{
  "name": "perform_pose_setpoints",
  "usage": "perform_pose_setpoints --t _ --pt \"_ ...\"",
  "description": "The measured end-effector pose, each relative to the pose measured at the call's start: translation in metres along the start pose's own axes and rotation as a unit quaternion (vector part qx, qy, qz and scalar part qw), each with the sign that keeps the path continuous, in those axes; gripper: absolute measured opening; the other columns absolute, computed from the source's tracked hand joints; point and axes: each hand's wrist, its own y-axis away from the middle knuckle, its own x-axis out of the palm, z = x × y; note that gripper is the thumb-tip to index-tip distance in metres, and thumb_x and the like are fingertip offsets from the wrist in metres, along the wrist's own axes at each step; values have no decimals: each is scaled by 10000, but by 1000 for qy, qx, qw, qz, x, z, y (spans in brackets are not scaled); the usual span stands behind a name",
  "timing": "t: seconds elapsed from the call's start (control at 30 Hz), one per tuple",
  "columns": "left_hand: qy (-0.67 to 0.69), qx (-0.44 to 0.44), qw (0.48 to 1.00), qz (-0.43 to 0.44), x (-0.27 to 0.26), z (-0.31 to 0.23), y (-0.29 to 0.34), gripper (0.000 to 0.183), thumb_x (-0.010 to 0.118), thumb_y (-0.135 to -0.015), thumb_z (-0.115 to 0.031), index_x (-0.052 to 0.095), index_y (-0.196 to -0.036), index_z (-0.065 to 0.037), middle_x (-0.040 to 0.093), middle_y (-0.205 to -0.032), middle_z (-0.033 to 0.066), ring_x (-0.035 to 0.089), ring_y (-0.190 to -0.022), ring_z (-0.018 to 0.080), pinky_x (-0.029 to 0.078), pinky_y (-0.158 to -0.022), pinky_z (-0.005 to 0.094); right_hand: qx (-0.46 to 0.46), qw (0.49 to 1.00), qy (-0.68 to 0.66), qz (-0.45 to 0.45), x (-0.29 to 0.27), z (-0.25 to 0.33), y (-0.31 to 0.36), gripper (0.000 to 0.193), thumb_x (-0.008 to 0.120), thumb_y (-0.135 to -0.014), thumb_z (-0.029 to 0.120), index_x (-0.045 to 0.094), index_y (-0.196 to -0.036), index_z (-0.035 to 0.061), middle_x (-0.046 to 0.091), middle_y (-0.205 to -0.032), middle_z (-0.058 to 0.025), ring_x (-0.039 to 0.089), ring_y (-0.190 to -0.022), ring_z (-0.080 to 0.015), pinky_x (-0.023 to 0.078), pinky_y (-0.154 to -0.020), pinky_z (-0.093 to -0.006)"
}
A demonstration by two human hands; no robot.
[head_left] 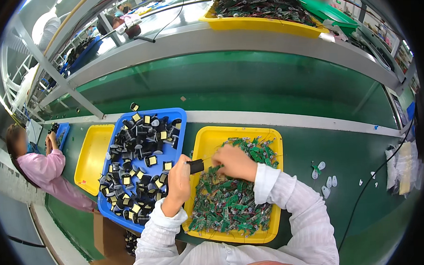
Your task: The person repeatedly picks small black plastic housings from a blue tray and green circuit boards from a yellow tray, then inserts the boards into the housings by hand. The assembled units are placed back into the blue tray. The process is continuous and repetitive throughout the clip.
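One black part [196, 166] is gripped in the left hand [177, 182], projecting from its thumb side, just short of the right hand [233, 163]. Held end hidden by the fingers. Long axis: roughly crosswise; free end points toward the right hand. Right hand: fingers bent, above green boards [229, 210] in the yellow tray [207, 139]; fingertips indistinct, grip cannot be told.

A co-worker [42, 170] in pink is at the far left, plastic bags [404, 169] lie at the worktop [298, 152]'s right, and a heaped yellow bin [259, 23] sits beside a green bin [331, 15] beyond.
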Motion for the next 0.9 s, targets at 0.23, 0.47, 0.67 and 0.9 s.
perform_pose_setpoints --t 0.23,0.47,0.67,0.9 --pt "35 97 993 -59 1 -14 -8 197 404 -877 -167 454 -886 23 505 -943 172 488 -814 287 383 -729 336 48 958 -247 -138 -40 10 22 217 711 -661 115 574 -811 38 612 -807 -79 597 -773 -211 461 -713 -311" --pt "151 122 978 71 7 -33 7 272 443 -883 -264 466 -883 8 527 -1114 211 509 -1031 330 380 -880 353 87 835 -539 -69 -20 53 40 262 564 -785 -26 478 -1030 1 563 -900 -25 542 -834 -89 442 -745 -229" --pt "153 110 981 45 10 -26 16 283 419 -900 -258 482 -872 17 541 -1089 207 526 -1003 323 392 -862 346 63 877 -458 -132 1 63 43 133 456 -876 80 500 -964 -9 523 -828 -32 522 -722 -99 456 -625 -243" --pt "267 -42 962 -35 4 -21 14 199 488 -881 -130 514 -1012 16 487 -1054 73 519 -883 130 436 -758 257 39 826 -537 -166 -4 53 45 380 372 -941 294 534 -761 1 520 -698 -49 488 -537 -94 415 -502 -225"
